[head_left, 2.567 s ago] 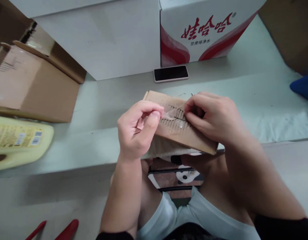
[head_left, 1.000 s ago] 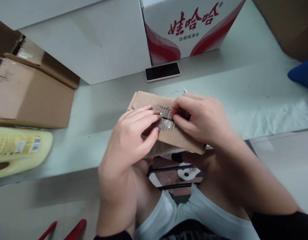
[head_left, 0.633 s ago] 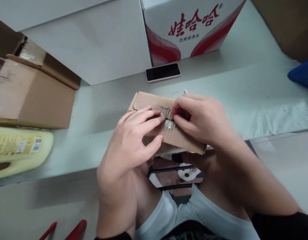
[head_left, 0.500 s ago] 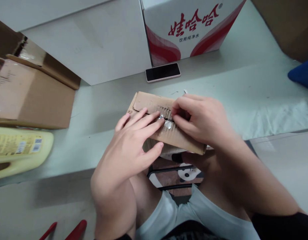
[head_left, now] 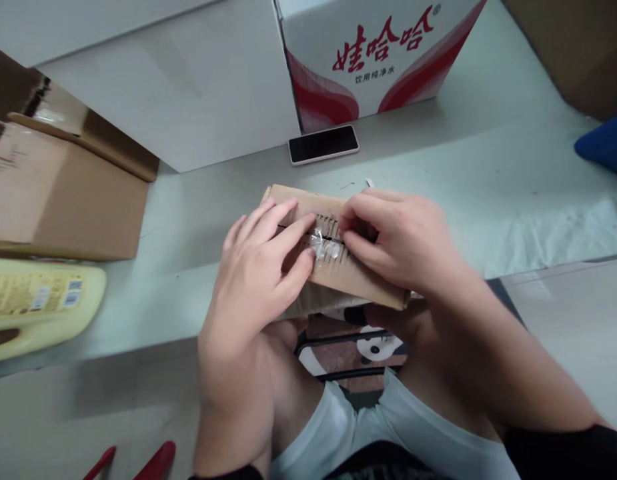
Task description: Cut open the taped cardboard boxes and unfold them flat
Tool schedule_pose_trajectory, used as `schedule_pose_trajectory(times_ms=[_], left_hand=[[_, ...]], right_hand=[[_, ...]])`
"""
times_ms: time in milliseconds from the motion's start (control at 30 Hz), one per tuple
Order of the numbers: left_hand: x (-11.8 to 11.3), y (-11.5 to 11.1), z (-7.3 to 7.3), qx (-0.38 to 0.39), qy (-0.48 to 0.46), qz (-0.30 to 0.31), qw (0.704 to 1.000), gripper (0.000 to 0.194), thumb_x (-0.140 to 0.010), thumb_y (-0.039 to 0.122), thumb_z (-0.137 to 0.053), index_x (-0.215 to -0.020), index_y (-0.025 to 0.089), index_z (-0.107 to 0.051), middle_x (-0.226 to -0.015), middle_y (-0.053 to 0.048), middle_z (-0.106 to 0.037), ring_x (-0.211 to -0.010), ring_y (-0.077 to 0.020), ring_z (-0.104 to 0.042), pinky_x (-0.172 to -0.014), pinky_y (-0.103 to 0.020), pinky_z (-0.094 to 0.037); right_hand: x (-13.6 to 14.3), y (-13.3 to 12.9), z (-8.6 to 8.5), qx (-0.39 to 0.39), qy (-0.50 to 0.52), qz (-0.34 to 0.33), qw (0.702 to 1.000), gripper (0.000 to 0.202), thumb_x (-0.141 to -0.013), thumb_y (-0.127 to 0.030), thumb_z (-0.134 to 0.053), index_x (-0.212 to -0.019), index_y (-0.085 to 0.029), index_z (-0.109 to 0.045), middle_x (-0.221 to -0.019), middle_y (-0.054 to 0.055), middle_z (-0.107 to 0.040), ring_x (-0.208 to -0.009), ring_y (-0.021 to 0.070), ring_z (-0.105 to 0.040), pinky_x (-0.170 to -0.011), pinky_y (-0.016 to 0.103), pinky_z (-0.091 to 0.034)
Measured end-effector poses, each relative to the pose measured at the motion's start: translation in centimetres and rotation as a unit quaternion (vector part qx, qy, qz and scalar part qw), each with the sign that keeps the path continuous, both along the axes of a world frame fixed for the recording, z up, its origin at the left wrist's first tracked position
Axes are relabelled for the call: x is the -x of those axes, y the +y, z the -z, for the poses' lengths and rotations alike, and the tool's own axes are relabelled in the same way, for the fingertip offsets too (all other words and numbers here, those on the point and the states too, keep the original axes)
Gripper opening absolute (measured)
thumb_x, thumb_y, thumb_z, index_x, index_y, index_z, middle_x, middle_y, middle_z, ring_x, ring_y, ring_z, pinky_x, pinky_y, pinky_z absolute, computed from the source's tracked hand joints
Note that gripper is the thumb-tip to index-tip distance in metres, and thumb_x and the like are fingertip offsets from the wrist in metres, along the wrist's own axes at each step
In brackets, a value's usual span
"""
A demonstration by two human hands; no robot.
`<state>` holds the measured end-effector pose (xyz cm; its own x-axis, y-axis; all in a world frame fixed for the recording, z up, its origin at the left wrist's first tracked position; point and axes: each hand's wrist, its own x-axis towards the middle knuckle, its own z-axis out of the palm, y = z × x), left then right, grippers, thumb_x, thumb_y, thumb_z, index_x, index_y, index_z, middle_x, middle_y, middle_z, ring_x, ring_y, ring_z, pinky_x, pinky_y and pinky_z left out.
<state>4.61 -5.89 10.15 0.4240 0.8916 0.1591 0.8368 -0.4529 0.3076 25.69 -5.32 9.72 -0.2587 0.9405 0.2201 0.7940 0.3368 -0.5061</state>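
Observation:
A small brown cardboard box (head_left: 368,277) lies in front of me at the table's near edge, with a seam across its top. Shiny clear tape (head_left: 327,248) crosses the seam, over some dark printed marks. My left hand (head_left: 265,260) rests on the left part of the box with its fingers apart, thumb and forefinger at the tape's left side. At the right end of the tape my right hand (head_left: 401,233) is closed in a pinch. Its fingertips appear to grip the tape's end, though the fingers partly cover it.
A phone (head_left: 323,145) lies flat beyond the box. Behind stand a white box (head_left: 178,93) and a red-and-white carton (head_left: 373,87). Cardboard boxes (head_left: 88,193) and a yellow jug (head_left: 43,307) are on the left. A blue object (head_left: 605,147) sits at the right edge.
My left hand has shifted slightly, its thumb moving up onto the box top beside the tape and uncovering more of it. My right hand keeps its pinch at nearly the same place.

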Motion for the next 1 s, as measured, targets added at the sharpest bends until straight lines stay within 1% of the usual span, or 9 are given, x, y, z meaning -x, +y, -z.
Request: schedule_pose_trajectory(times_ms=[67, 233, 400, 467, 600, 733, 833, 900, 1000], left_hand=[[-0.1, 0.2, 0.3, 0.006, 0.014, -0.002, 1.000, 0.042, -0.095, 0.032, -0.050, -0.134, 0.025, -0.065, -0.152, -0.007, -0.055, -0.146, -0.0335, -0.044, -0.120, -0.055, -0.037], [-0.4, 0.2, 0.6, -0.003, 0.007, -0.023, 1.000, 0.051, -0.094, 0.032, -0.052, -0.144, 0.025, -0.056, -0.152, -0.007, -0.055, -0.146, -0.0321, -0.045, -0.122, -0.053, -0.036], [-0.6, 0.5, 1.0, -0.017, -0.042, -0.051, 0.998, 0.043, -0.101, 0.031, -0.038, -0.134, 0.027, -0.065, -0.144, -0.003, -0.062, -0.139, -0.0275, -0.050, -0.119, -0.049, -0.039], [-0.7, 0.5, 1.1, -0.033, -0.049, -0.057, 0.997, 0.040, -0.100, 0.031, -0.042, -0.131, 0.031, -0.066, -0.141, -0.002, -0.064, -0.137, -0.0271, -0.052, -0.118, -0.049, -0.041], [-0.4, 0.5, 1.1, -0.029, -0.028, -0.014, 0.999, 0.033, -0.093, 0.032, -0.057, -0.121, 0.035, -0.073, -0.144, -0.001, -0.061, -0.139, -0.0310, -0.049, -0.116, -0.055, -0.042], [0.2, 0.5, 1.1, -0.015, -0.027, 0.003, 1.000, 0.028, -0.092, 0.034, -0.057, -0.111, 0.033, -0.079, -0.147, -0.002, -0.058, -0.144, -0.0335, -0.044, -0.116, -0.058, -0.041], [0.3, 0.6, 1.0, -0.012, -0.037, 0.004, 0.999, 0.032, -0.092, 0.034, -0.058, -0.119, 0.033, -0.076, -0.146, -0.003, -0.059, -0.144, -0.0337, -0.045, -0.116, -0.059, -0.040], [0.4, 0.6, 1.0, -0.008, -0.043, 0.006, 0.999, 0.032, -0.092, 0.033, -0.058, -0.119, 0.033, -0.075, -0.145, -0.003, -0.061, -0.144, -0.0333, -0.045, -0.116, -0.059, -0.040], [0.4, 0.6, 0.9, -0.002, -0.037, 0.013, 0.999, 0.026, -0.092, 0.032, -0.057, -0.107, 0.032, -0.079, -0.144, -0.002, -0.061, -0.145, -0.0337, -0.044, -0.117, -0.059, -0.039]], right_hand=[[0.1, 0.0, 0.0, -0.003, 0.002, 0.001, 1.000, 0.016, -0.085, -0.022, -0.052, -0.082, -0.021, -0.068, -0.083, 0.004, -0.070, -0.069, 0.0156, -0.054, -0.059, 0.027, -0.029], [0.1, 0.1, 0.1, -0.014, -0.002, 0.004, 1.000, 0.015, -0.084, -0.022, -0.053, -0.082, -0.021, -0.068, -0.083, 0.004, -0.071, -0.070, 0.0158, -0.055, -0.058, 0.027, -0.029], [0.1, 0.0, 0.1, -0.017, -0.004, 0.005, 1.000, 0.014, -0.084, -0.022, -0.054, -0.083, -0.022, -0.068, -0.083, 0.004, -0.071, -0.070, 0.0160, -0.055, -0.058, 0.027, -0.030], [0.1, 0.0, 0.1, -0.017, -0.005, 0.005, 1.000, 0.014, -0.084, -0.022, -0.054, -0.083, -0.022, -0.068, -0.083, 0.004, -0.071, -0.070, 0.0161, -0.055, -0.058, 0.027, -0.030], [0.2, 0.0, 0.1, -0.011, -0.010, 0.007, 1.000, 0.015, -0.084, -0.022, -0.054, -0.082, -0.022, -0.068, -0.083, 0.004, -0.071, -0.068, 0.0160, -0.054, -0.057, 0.028, -0.029], [0.2, 0.0, 0.0, -0.004, -0.013, 0.005, 1.000, 0.014, -0.084, -0.022, -0.054, -0.082, -0.022, -0.068, -0.084, 0.003, -0.071, -0.067, 0.0156, -0.054, -0.058, 0.028, -0.028], [0.2, 0.0, -0.1, -0.005, -0.009, 0.003, 1.000, 0.015, -0.085, -0.022, -0.053, -0.083, -0.022, -0.068, -0.083, 0.004, -0.071, -0.067, 0.0157, -0.054, -0.058, 0.028, -0.029], [0.2, 0.0, -0.1, -0.005, -0.007, 0.002, 1.000, 0.015, -0.085, -0.023, -0.053, -0.083, -0.021, -0.068, -0.083, 0.004, -0.071, -0.067, 0.0157, -0.054, -0.058, 0.028, -0.029], [0.2, 0.0, 0.0, -0.005, -0.010, 0.003, 1.000, 0.015, -0.085, -0.023, -0.053, -0.083, -0.022, -0.068, -0.083, 0.004, -0.070, -0.067, 0.0160, -0.054, -0.058, 0.028, -0.028]])
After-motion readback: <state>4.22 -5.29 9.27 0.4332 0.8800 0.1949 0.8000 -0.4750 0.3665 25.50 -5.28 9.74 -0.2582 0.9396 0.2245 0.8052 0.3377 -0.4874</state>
